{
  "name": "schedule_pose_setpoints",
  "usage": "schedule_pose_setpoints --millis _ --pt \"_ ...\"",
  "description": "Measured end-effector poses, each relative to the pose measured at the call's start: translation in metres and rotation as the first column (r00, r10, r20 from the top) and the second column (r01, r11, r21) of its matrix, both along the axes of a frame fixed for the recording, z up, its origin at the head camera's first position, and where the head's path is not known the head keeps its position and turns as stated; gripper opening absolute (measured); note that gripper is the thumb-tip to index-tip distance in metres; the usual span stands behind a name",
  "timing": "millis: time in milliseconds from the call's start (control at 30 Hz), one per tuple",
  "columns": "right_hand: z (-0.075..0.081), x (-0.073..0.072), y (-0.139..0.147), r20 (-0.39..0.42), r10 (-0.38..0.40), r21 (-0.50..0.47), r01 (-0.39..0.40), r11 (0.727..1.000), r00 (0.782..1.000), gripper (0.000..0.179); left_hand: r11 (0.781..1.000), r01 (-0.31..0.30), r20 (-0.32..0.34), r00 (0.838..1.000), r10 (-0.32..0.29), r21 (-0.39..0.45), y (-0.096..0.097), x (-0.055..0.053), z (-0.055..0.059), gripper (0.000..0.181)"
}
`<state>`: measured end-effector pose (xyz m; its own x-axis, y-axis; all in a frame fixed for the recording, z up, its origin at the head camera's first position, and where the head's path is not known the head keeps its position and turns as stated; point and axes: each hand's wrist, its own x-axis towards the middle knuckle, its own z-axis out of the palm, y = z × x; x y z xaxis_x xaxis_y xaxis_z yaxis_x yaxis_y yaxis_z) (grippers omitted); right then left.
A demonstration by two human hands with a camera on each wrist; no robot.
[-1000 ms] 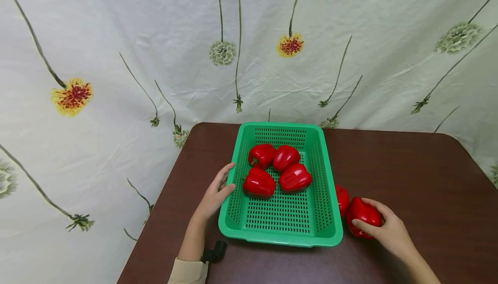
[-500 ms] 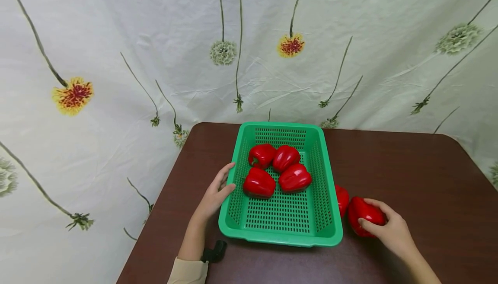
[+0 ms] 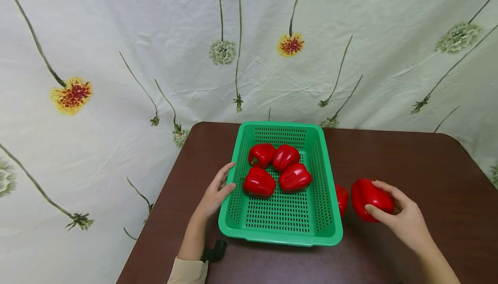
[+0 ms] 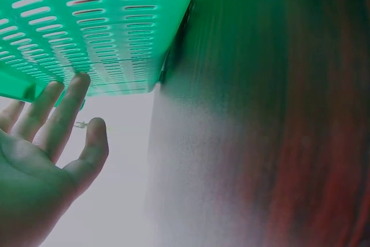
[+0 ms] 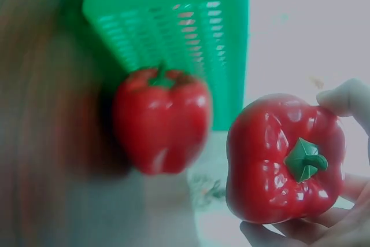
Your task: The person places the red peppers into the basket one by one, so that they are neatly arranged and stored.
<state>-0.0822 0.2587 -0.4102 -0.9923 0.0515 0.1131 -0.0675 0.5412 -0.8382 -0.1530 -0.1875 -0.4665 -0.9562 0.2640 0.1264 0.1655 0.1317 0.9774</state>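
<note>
In the head view a green slotted basket (image 3: 280, 241) stands on the table, with several red bell peppers (image 3: 259, 183) lying inside. My left hand (image 3: 212, 195) rests against the basket's left rim; in the left wrist view its fingers lie straight along the slotted wall (image 4: 115, 39). My right hand (image 3: 404, 217) grips a red bell pepper (image 3: 371, 199) to the right of the basket, raised off the table. Its green stem (image 5: 306, 160) faces the right wrist camera. Another red bell pepper (image 5: 162, 122) sits on the table beside the basket's right wall, partly hidden by the rim in the head view.
The brown table (image 3: 420, 167) runs on to the right of the basket and backs onto a flower-printed cloth (image 3: 175, 29). A black object (image 3: 215, 251) is by my left wrist, near the basket's front left corner.
My right hand has lifted the bell pepper off the table, up and slightly right, away from the one beside the basket. My left hand and the basket stay put.
</note>
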Motion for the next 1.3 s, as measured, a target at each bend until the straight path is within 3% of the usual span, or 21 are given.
schedule_pose_setpoints --millis 300,600,933,1300 --pt "0.02 0.003 -0.025 -0.095 0.108 -0.075 -0.115 0.991 0.99 0.059 1.0 -0.001 0.012 1.0 0.001 0.004 0.0 0.0 0.001 0.057" --pt "0.029 0.001 -0.058 -0.187 0.24 -0.148 -0.269 0.952 0.953 0.058 1.0 -0.001 0.012 1.0 0.001 0.005 0.0 0.001 0.001 0.057" --pt "0.025 -0.005 -0.09 -0.122 0.349 -0.242 -0.369 0.898 0.929 0.055 1.0 -0.003 0.003 1.0 0.003 0.0 0.001 0.001 0.002 0.058" --pt "0.022 -0.019 -0.124 -0.088 0.414 -0.343 -0.417 0.841 0.906 0.054 1.0 -0.002 0.002 1.0 0.002 -0.004 0.0 0.0 0.001 0.058"
